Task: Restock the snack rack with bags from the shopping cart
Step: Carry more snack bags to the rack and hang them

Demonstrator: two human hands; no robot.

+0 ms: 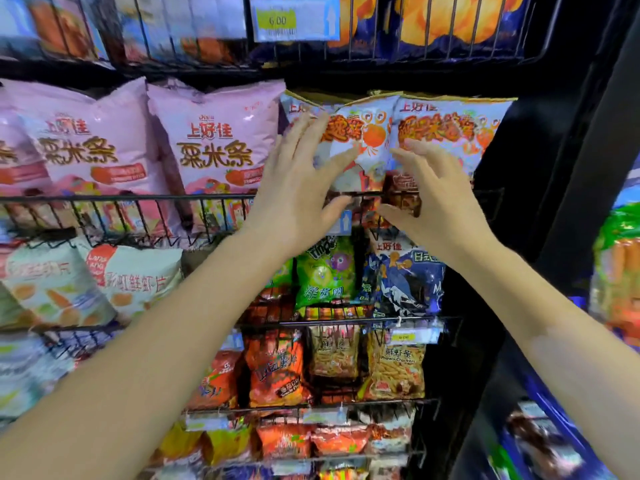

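Note:
Light blue snack bags with a crab picture stand upright in the wire basket (485, 199) at the right of the rack's second tier. My left hand (298, 188) lies with spread, straight fingers against the front of the middle crab bag (367, 140). My right hand (436, 195) reaches in beside it, fingers extended, touching the lower part of the right crab bag (450, 129). A third crab bag (294, 107) peeks out behind my left fingers. Neither hand grips a bag. The shopping cart is out of view.
Pink snack bags (214, 143) fill the basket to the left. Below hang a green bag (325, 271), a dark blue bag (405, 282) and prawn cracker bags (396, 368). A price tag (294, 20) sits on the top basket. A black rack post (571, 168) stands at right.

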